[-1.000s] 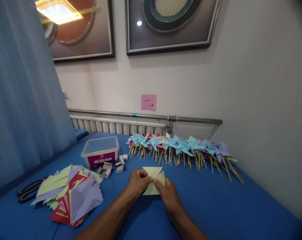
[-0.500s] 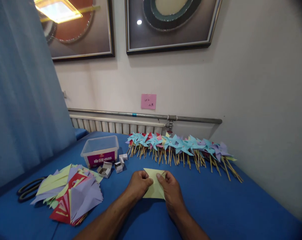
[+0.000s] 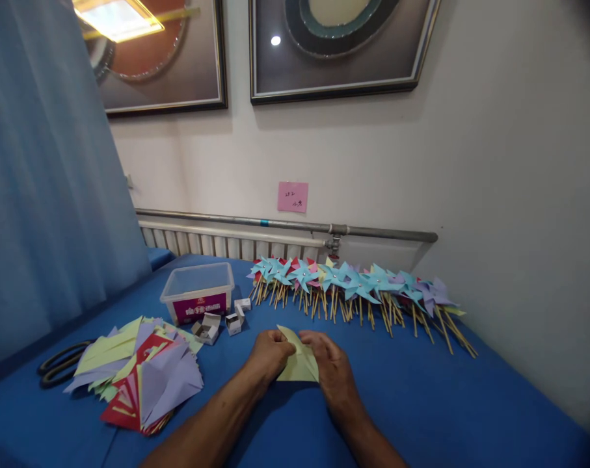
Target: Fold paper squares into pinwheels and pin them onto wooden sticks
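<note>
Multicol. paper pinwheels: row done
L hand: pinches pale-yel. paper sheet, WIP
R hand: half-curled, hold unclear
Mixed-col. paper pile: prob. TBD

paper: pale yellow | table: blue | pinwheels: light blue, purple, red

blue surface: papers, tub, pinwheels

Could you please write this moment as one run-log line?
Left hand: holds pale yellow paper | right hand: at the paper's right edge | beyond: pinwheels | left: paper pile, clear tub
</note>
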`<move>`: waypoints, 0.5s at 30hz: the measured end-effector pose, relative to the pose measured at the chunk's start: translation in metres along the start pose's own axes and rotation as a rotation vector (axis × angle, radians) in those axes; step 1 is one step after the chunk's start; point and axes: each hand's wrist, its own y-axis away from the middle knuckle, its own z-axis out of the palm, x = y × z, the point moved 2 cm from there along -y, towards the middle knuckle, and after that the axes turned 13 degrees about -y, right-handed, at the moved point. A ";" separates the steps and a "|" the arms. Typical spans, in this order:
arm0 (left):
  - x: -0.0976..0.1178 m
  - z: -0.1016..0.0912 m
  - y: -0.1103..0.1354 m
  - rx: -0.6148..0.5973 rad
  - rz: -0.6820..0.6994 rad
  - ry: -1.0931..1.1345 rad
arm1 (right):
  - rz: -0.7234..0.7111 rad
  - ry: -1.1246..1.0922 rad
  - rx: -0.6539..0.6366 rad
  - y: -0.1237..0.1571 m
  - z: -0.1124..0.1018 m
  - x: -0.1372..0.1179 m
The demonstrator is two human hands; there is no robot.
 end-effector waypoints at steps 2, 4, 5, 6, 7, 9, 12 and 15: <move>0.001 -0.001 0.001 -0.010 -0.004 0.018 | -0.009 -0.013 0.006 -0.001 0.000 -0.002; 0.001 0.000 0.002 -0.034 0.009 0.048 | 0.022 -0.038 0.020 -0.002 -0.001 0.000; 0.000 0.000 0.003 -0.045 0.020 0.064 | 0.038 -0.056 0.023 -0.002 -0.001 0.001; -0.001 0.000 0.003 -0.057 0.033 0.076 | 0.053 -0.077 0.022 -0.003 -0.001 0.003; -0.002 0.000 0.003 -0.069 0.047 0.084 | 0.070 -0.097 0.015 -0.004 0.000 0.005; -0.004 0.000 0.003 -0.100 0.067 0.096 | 0.112 -0.130 -0.005 -0.004 0.001 0.009; -0.005 0.000 0.002 -0.146 0.069 0.109 | 0.152 -0.144 0.020 -0.004 0.001 0.012; -0.005 0.001 0.002 -0.137 0.067 0.106 | 0.142 -0.145 0.074 -0.006 -0.002 0.012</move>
